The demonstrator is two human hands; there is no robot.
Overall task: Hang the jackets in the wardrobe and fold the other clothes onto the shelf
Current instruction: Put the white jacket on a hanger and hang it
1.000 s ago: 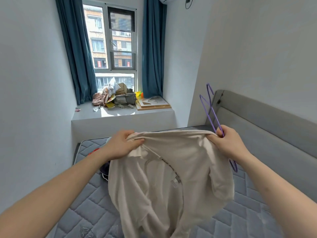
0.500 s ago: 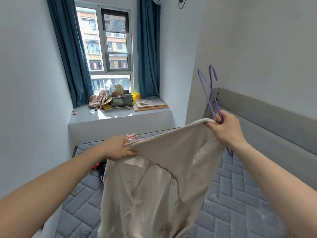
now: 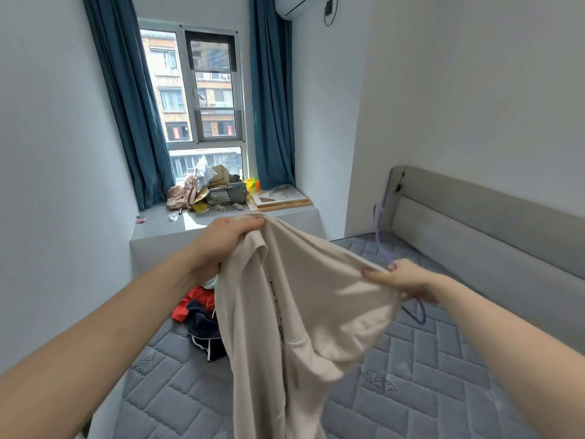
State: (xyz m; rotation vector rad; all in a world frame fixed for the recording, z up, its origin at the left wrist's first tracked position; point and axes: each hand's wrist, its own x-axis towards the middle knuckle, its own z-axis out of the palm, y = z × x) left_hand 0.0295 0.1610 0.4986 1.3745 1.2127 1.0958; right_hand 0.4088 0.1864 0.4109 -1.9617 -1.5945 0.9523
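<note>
I see no words I can read, only a dark line of print or a zip down the front of the jacket [image 3: 304,312], too blurry to tell. The jacket is cream and soft, with folds and a bright patch of sun. My left hand [image 3: 228,236] grips its top edge up high, and my right hand [image 3: 408,280] pinches the other side lower down, so the top edge slopes down to the right. The rest hangs long and straight down over the bed [image 3: 443,375]. My right hand also holds a purple hanger [image 3: 381,236], which sticks up. More clothes [image 3: 199,315] lie near the bed's far left corner.
</note>
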